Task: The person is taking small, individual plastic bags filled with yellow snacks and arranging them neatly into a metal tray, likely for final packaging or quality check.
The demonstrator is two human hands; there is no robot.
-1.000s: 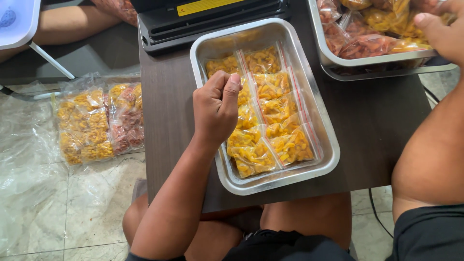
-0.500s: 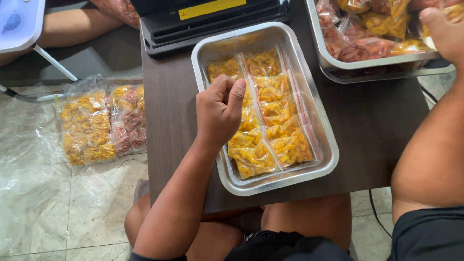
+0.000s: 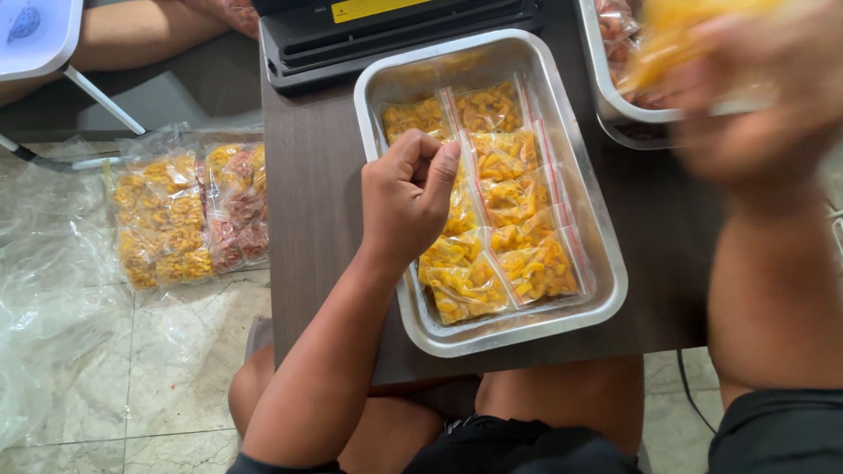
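Observation:
A steel tray (image 3: 606,290) on the dark table (image 3: 307,219) holds two rows of small clear packets of yellow snacks (image 3: 518,193). My left hand (image 3: 406,197) rests on the left row near the tray's left wall. Its fingers are curled into a loose fist and the thumb presses against the forefinger. At the upper right, my right hand (image 3: 755,96) is blurred with motion. It grips a yellow snack packet (image 3: 676,35) above a second steel tray (image 3: 606,96) that holds reddish and yellow packets.
A black sealing machine (image 3: 395,26) sits at the table's far edge behind the tray. On the tiled floor to the left lie larger bags of yellow and pink snacks (image 3: 184,215) and loose clear plastic (image 3: 44,307). Another person's arm (image 3: 132,31) and a white object (image 3: 35,31) are at the top left.
My right hand has come up out of the second tray holding a yellow packet and is now moving fast. My left hand has stayed on the left row, its fingers curling a little tighter.

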